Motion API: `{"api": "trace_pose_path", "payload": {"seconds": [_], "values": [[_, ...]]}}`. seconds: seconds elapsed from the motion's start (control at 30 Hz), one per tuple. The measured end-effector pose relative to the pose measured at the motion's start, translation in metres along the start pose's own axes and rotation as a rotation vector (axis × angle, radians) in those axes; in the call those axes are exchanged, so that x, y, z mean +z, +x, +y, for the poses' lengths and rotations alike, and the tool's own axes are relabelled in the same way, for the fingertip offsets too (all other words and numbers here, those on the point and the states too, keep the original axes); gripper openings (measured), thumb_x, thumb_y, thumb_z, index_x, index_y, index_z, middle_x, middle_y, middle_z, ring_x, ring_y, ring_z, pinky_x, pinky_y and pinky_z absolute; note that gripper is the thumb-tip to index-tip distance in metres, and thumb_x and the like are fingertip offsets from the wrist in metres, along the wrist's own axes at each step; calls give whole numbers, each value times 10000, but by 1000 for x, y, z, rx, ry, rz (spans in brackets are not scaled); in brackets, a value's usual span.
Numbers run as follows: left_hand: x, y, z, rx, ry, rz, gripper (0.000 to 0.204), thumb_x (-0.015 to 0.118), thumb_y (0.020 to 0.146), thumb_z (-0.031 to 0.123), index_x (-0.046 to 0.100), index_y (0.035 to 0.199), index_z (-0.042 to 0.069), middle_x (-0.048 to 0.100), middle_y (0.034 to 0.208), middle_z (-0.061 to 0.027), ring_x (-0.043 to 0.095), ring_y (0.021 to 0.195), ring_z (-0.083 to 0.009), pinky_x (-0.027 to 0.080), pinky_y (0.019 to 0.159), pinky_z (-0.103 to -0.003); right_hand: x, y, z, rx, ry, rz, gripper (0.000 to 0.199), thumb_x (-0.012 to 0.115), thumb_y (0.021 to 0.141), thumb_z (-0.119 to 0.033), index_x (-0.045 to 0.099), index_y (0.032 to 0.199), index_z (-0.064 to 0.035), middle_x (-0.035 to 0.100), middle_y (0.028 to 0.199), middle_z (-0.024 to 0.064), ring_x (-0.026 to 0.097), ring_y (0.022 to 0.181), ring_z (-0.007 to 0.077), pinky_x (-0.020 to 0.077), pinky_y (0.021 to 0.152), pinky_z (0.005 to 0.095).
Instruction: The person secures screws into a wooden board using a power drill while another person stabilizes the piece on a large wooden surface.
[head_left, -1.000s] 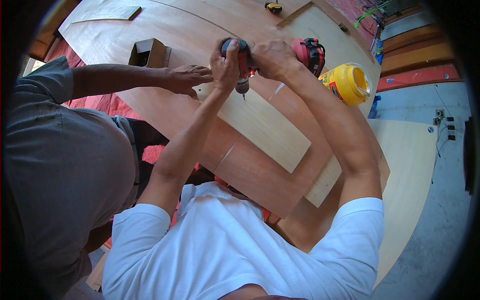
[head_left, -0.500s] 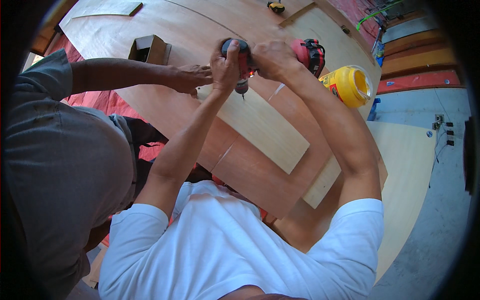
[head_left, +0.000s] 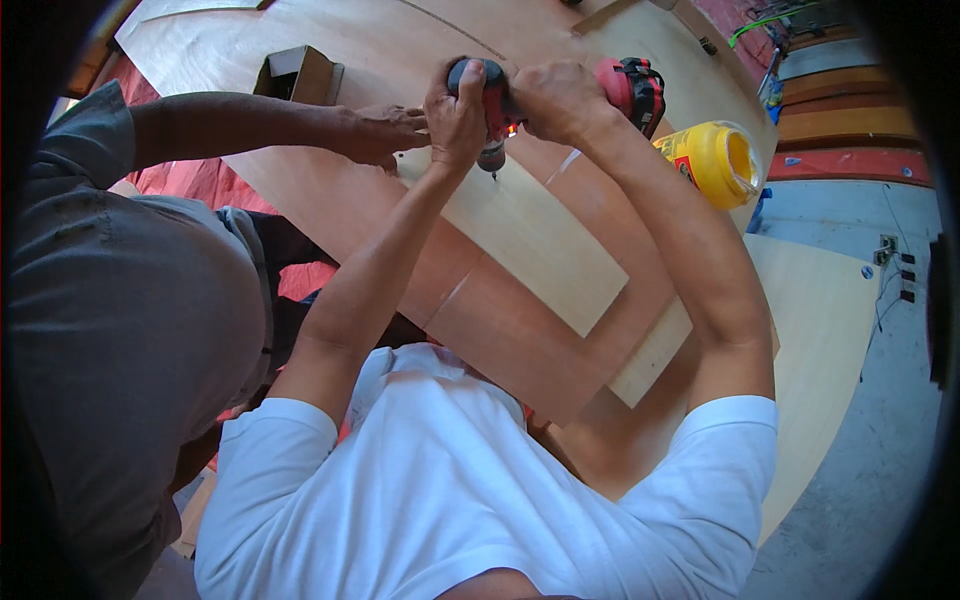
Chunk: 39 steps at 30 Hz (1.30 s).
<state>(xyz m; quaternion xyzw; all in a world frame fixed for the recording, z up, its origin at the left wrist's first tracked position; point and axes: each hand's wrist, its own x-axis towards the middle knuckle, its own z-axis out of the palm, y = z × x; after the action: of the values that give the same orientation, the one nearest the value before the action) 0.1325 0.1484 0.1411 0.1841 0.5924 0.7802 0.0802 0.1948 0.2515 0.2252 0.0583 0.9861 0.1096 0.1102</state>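
Observation:
Both my hands are on a red and black cordless drill, held upright with its bit pointing down. My left hand is wrapped round the drill's body, thumb along its back end. The handle is in my right hand, and the red and black battery pack sticks out beyond it. A small light glows on the drill. Its bit tip meets or nearly meets a pale plywood strip lying on a larger brown sheet; I cannot tell whether it has gone in. Another person's hand rests at the strip's far left end.
A yellow plastic jar lies on its side by my right forearm. An open brown cardboard box stands beyond the other person's arm. A short pale wood piece lies nearer on the right. The other person stands close on my left.
The whole view has shifted slightly, and a yellow and black object at the top has mostly left it. My grip on the drill and the other person's hand look the same.

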Motion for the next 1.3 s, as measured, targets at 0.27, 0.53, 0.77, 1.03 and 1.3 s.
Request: {"api": "trace_pose_path", "payload": {"seconds": [0.27,0.53,0.77,1.03,1.3], "values": [[1,-3,-4,16,34,7,421,560,862,391,580,984,-11,598,822,-92,554,746,-160,477,692,-295,8,0,2,-21,15,-15,337,665,720,-111,565,1038,-63,680,909,121,667,870,280,542,713,388],[3,-6,-12,-14,11,17,432,574,849,408,580,981,-3,597,817,-89,553,740,-157,479,687,-294,14,-1,4,-25,46,36,370,674,720,-115,535,1059,-60,678,913,128,667,866,286,537,720,393],[2,-10,-20,38,28,49,418,574,854,400,572,970,-2,592,821,-87,547,736,-154,480,673,-295,17,1,5,-69,24,27,317,672,732,-130,562,1020,-57,679,908,131,668,865,285,537,722,392],[0,-16,-19,33,23,86,384,581,868,370,555,985,5,580,819,-77,538,730,-146,478,666,-293,21,9,7,-113,8,21,317,650,747,-126,551,1039,-50,674,896,144,664,863,294,535,726,405],[-2,-19,-15,-12,7,10,435,557,897,432,528,995,9,567,854,-85,540,790,-155,477,733,-303,25,18,21,-247,56,-2,240,689,708,-164,640,917,-57,669,896,143,655,853,307,526,731,413]]}}
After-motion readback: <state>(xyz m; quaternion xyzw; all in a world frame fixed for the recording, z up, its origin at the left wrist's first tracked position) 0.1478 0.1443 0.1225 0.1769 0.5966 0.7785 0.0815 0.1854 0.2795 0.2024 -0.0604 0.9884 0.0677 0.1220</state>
